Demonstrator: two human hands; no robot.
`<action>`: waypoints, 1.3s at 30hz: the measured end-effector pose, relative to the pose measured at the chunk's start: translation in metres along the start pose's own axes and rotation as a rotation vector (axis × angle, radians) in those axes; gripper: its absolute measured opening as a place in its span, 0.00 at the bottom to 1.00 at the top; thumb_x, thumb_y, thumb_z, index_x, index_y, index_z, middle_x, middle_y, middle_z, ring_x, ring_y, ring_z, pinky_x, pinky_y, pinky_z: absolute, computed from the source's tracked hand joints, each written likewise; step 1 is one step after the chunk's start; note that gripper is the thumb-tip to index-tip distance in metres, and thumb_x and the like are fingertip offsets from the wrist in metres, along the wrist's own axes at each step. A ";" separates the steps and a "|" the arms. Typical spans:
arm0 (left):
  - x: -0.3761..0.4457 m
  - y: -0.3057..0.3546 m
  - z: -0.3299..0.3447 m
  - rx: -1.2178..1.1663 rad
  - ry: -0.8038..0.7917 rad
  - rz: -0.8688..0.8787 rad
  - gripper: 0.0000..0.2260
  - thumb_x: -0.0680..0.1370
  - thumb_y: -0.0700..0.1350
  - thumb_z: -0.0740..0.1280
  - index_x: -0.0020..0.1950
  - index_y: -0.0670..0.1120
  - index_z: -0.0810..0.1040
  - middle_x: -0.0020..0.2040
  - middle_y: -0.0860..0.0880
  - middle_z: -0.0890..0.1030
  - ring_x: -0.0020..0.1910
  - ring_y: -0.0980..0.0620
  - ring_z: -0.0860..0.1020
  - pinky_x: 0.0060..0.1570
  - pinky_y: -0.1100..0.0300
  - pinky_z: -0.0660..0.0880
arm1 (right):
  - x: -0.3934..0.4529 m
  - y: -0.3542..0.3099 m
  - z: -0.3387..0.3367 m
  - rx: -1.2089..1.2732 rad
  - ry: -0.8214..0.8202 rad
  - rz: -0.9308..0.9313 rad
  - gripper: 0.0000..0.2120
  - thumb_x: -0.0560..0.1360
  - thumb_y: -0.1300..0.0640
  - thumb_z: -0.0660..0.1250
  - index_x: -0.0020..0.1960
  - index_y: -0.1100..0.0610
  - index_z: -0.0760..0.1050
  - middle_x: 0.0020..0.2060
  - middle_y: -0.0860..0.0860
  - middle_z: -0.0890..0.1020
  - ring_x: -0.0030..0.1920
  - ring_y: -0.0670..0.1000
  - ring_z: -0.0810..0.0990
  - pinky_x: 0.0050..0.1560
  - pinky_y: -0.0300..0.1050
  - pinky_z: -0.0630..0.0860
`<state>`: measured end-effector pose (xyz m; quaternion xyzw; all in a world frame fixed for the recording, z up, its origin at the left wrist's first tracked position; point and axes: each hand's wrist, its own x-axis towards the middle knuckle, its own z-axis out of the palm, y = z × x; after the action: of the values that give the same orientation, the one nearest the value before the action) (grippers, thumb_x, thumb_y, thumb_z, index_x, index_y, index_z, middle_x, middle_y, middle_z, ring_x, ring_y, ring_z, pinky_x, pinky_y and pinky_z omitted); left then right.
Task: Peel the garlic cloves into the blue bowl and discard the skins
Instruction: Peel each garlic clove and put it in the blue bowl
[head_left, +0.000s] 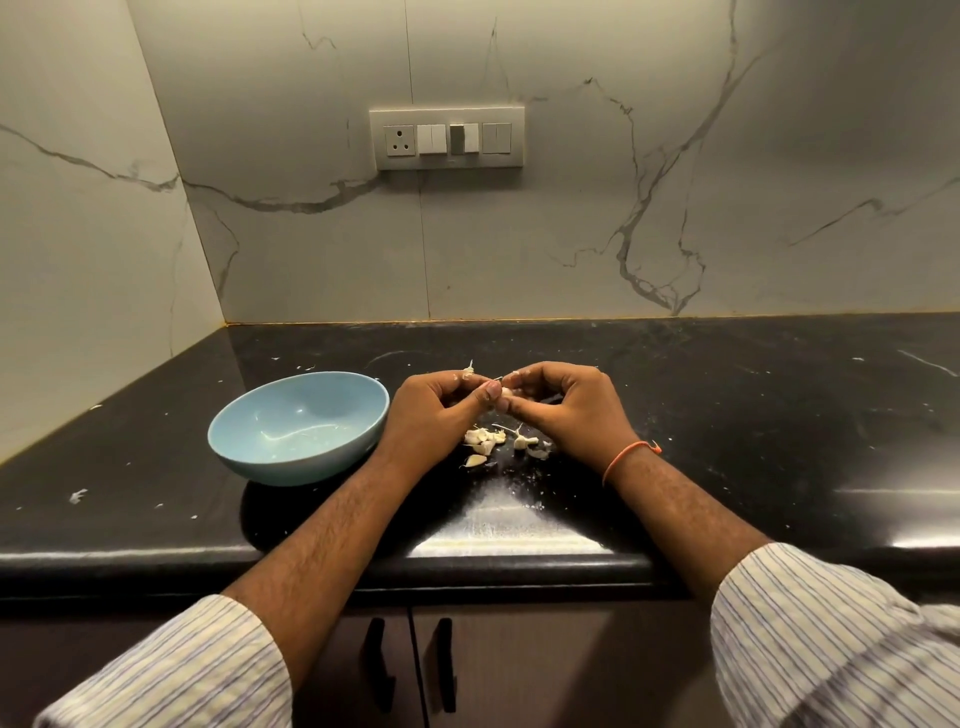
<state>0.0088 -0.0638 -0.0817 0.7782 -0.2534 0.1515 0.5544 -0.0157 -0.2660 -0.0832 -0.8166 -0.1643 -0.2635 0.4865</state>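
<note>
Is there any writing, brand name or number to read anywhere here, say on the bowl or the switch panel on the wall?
None can be read.
The blue bowl shows no print or mark on the parts in view.
The switch panel shows only a socket and plain switches, with no lettering legible.
The black countertop, marble wall and striped sleeves carry no text either.

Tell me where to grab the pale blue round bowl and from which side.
Pinch the pale blue round bowl at its left rim, coming from above-left. It sits upright with a thin open rim, and the left hand crowds its right side.
</note>
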 end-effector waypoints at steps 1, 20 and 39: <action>0.000 0.000 0.000 -0.003 -0.001 -0.004 0.06 0.80 0.47 0.75 0.54 0.48 0.89 0.45 0.53 0.89 0.47 0.56 0.88 0.51 0.59 0.84 | 0.000 0.000 0.000 0.032 -0.021 0.025 0.12 0.72 0.51 0.82 0.53 0.54 0.88 0.43 0.46 0.89 0.46 0.44 0.88 0.48 0.38 0.83; 0.002 -0.001 0.002 -0.081 -0.015 -0.115 0.06 0.81 0.49 0.73 0.51 0.49 0.88 0.44 0.51 0.89 0.46 0.53 0.88 0.52 0.58 0.83 | 0.000 -0.001 0.002 -0.041 0.010 0.001 0.09 0.74 0.54 0.80 0.53 0.56 0.89 0.43 0.47 0.89 0.44 0.42 0.88 0.50 0.46 0.86; 0.005 -0.004 -0.007 -0.266 -0.222 -0.258 0.11 0.84 0.53 0.68 0.58 0.49 0.87 0.55 0.38 0.86 0.53 0.43 0.80 0.61 0.45 0.77 | 0.000 -0.006 -0.003 0.104 -0.195 0.068 0.09 0.83 0.54 0.70 0.56 0.55 0.87 0.44 0.48 0.89 0.46 0.44 0.87 0.49 0.38 0.79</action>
<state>0.0153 -0.0579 -0.0796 0.7361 -0.2288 -0.0421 0.6357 -0.0198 -0.2657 -0.0783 -0.8172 -0.1963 -0.1573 0.5185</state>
